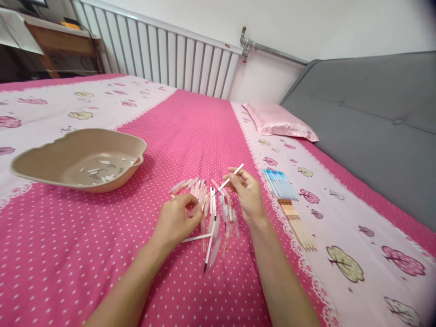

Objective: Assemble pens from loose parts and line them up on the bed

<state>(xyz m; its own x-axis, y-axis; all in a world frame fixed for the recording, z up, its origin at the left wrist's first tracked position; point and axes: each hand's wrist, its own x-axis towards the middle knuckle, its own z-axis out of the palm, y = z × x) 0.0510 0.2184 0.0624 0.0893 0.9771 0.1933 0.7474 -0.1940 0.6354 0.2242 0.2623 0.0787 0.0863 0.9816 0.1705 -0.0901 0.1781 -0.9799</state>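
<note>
In the head view, the work seems to be partly done. A row of blue pens (279, 184) and a row of cream pens (298, 225) lie in good order at about two and three o'clock from the loose heap of pen parts (218, 222). This heap, with clear pink barrels and white refills with dark tips, lies on the pink dotted bedspread (190, 290) and is not yet put in order, so I judge that much is left. At ten o'clock from the heap stands the beige basin (30, 175), which has small white pieces (106, 178) on its bottom.

The two hands are apart, one on each side of the heap. The right hand (248, 193), at two o'clock, pinches a white refill (233, 176) between thumb and fingers; its free end points to two o'clock and its dark tip to eight o'clock, over the heap. The left hand (179, 218), at nine o'clock, is closed around a translucent pink piece (194, 210); it is probably a barrel, but the fingers hide most of it. Another white refill (196, 237) lies just below this hand, at eight o'clock of the heap.
</note>
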